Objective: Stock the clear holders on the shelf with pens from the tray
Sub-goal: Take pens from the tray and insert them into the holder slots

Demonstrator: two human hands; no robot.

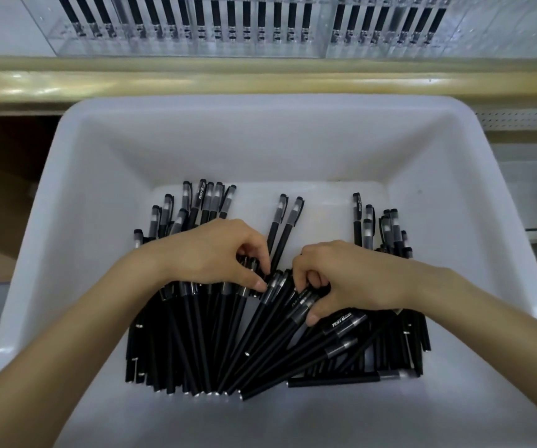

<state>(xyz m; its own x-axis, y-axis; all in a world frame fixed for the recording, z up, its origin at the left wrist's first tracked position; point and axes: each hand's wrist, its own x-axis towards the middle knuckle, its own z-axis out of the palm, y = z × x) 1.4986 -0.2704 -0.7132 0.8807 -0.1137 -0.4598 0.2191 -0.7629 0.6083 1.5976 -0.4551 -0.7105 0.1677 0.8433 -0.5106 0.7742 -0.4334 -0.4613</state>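
Note:
A deep white tray [92, 163] fills the middle of the view and holds a pile of several black capped pens [196, 344]. Both hands rest on the pile's upper part. My left hand [215, 253] curls its fingers around the caps of a few pens. My right hand [344, 276] pinches several pens near their clear caps, thumb beneath. Two pens [284, 221] lie apart beyond the hands. Clear holders [176, 37] on the shelf at the top carry rows of upright black pens.
A yellowish shelf edge [260, 79] runs across between tray and holders. Another clear holder [389, 30] stands at the top right with pens in it. A dark opening [8, 150] lies left of the tray, and white shelving [528, 176] right of it.

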